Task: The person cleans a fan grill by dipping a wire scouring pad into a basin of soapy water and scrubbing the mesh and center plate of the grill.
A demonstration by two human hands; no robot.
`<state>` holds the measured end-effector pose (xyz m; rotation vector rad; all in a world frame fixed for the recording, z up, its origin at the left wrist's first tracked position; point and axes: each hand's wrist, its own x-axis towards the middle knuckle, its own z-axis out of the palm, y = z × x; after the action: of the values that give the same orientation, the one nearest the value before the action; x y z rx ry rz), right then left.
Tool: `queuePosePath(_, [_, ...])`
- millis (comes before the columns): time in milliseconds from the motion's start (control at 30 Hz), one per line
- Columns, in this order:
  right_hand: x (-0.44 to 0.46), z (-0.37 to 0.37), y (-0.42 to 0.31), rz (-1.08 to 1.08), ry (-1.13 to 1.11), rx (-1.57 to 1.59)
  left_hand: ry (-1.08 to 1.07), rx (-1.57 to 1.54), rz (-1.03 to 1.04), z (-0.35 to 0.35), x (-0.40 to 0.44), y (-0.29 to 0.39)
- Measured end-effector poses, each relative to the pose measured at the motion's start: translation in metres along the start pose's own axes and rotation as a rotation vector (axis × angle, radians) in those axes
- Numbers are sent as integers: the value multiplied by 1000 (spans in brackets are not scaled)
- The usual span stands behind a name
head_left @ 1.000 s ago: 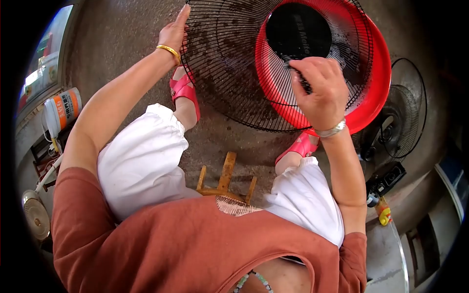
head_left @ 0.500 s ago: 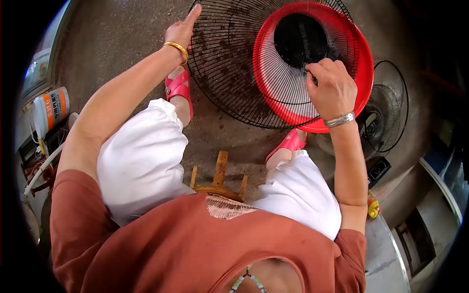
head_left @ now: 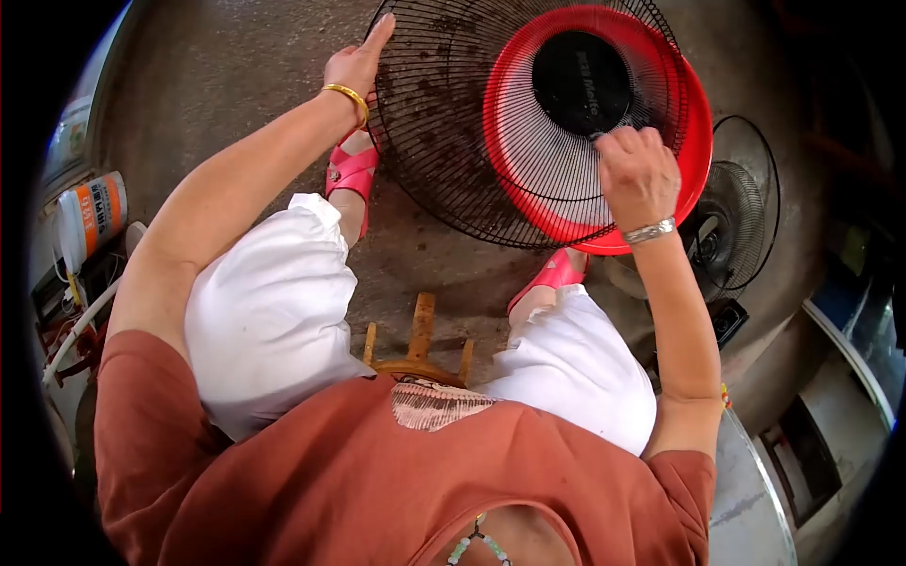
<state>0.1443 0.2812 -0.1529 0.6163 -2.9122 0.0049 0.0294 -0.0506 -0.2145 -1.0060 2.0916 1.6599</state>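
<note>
A round black wire fan grille (head_left: 434,132) is tilted over a red basin (head_left: 699,141), with its dark centre disc (head_left: 580,83) above the basin. My left hand (head_left: 357,66) holds the grille's left rim, thumb along the outside and the other fingers partly hidden behind the wires. Close to the lower right of the disc, my right hand (head_left: 640,174) is closed over the wires. Whatever it may hold is hidden under the curled fingers. Pale, whitish water or suds show through the wires inside the basin.
A fan (head_left: 731,226) with its front ring stands on the floor to the right. A white and orange bucket (head_left: 92,217) sits at the far left. Part of a wooden stool (head_left: 421,349) shows between my knees. My pink sandals (head_left: 351,174) flank the work area.
My right hand has moved slightly down and closed further over what was a dark bit at its fingers. The grille has shifted a little, and lettering on its disc now shows.
</note>
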Motion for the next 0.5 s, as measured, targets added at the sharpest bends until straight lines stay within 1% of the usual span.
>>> queuePosePath(67, [2,-10,-1,98,117,82,21,0,28,4,-3,3])
queuePosePath(100, [7,-13,-5,74,149,108,33,0,42,4,-4,4])
queuePosePath(167, [18,-17,-25,35,214,162,-18,-29,8,1,-7,6])
queuePosePath(200, [23,-15,-32,-2,217,196,-44,-42,-8,0,-8,7])
queuePosePath(267, [27,-2,-43,-60,123,124,-47,-36,-11,-1,-11,10])
queuePosePath(300, [26,5,-41,-81,157,101,-48,-33,-14,-2,-13,11])
queuePosePath(433, [13,4,-30,-136,168,7,-115,-82,-7,2,-21,6])
queuePosePath(500, [1,-2,-18,-136,67,-73,-85,-69,17,5,-23,9])
